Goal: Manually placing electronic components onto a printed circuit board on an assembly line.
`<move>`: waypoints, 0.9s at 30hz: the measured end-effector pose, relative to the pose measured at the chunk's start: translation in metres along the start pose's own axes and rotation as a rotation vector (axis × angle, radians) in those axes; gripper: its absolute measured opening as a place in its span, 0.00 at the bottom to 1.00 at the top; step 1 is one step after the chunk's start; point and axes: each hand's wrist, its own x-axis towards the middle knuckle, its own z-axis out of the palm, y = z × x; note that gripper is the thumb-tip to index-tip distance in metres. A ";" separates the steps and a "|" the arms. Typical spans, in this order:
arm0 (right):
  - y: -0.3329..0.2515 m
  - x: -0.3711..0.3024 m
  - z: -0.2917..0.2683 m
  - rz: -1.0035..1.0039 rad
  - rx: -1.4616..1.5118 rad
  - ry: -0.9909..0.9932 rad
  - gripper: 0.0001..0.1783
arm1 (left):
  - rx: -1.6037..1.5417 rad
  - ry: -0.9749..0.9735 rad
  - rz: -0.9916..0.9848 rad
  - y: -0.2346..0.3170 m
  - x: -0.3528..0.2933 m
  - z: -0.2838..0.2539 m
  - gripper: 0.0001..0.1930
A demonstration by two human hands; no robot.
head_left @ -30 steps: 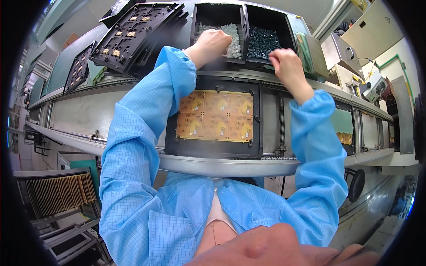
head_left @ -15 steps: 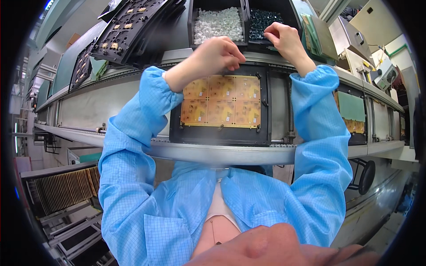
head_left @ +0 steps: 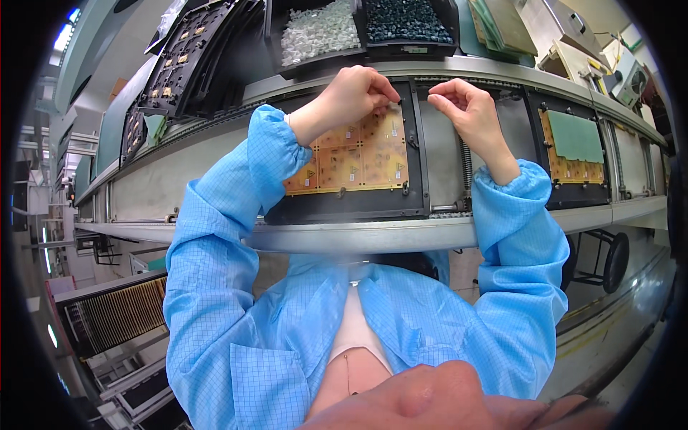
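A yellow-orange circuit board panel (head_left: 344, 172) of several joined boards lies in a black carrier frame (head_left: 344, 208) in front of me. Over its far right corner, my left hand (head_left: 352, 97) is closed with thumb and forefinger pinched; a tiny pale bit shows at the fingertips, too small to name. My right hand (head_left: 469, 111) hovers just right of the carrier, thumb and forefinger curled close together. Whatever it may hold is too small to make out. Beyond the hands stand a black bin of white small parts (head_left: 320, 32) and another of dark blue-black small parts (head_left: 408, 21).
The carrier rests between metal conveyor rails (head_left: 373, 239). To the right sits a second carrier (head_left: 580, 193) whose board is partly covered by a green sheet (head_left: 575, 136). Black trays (head_left: 188, 57) lean at far left; green sheets (head_left: 505, 29) stand behind. A round stool (head_left: 615, 261) is at lower right.
My right hand has drawn back from the bin of dark parts toward the carrier. My left hand remains over the board's far side, now at its right corner. The whole view has shifted slightly.
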 end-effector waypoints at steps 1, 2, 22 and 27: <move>0.000 0.001 0.000 0.002 0.004 0.001 0.09 | 0.069 0.046 0.040 0.000 0.000 0.002 0.08; -0.002 0.001 0.000 -0.008 0.005 0.010 0.09 | 0.070 0.043 0.036 0.000 -0.001 0.003 0.08; -0.017 0.005 -0.005 -0.078 -0.087 0.028 0.08 | 0.342 0.306 0.300 0.008 -0.002 0.017 0.07; -0.020 0.004 -0.002 -0.088 -0.086 0.032 0.08 | 0.325 0.312 0.300 0.005 -0.003 0.018 0.06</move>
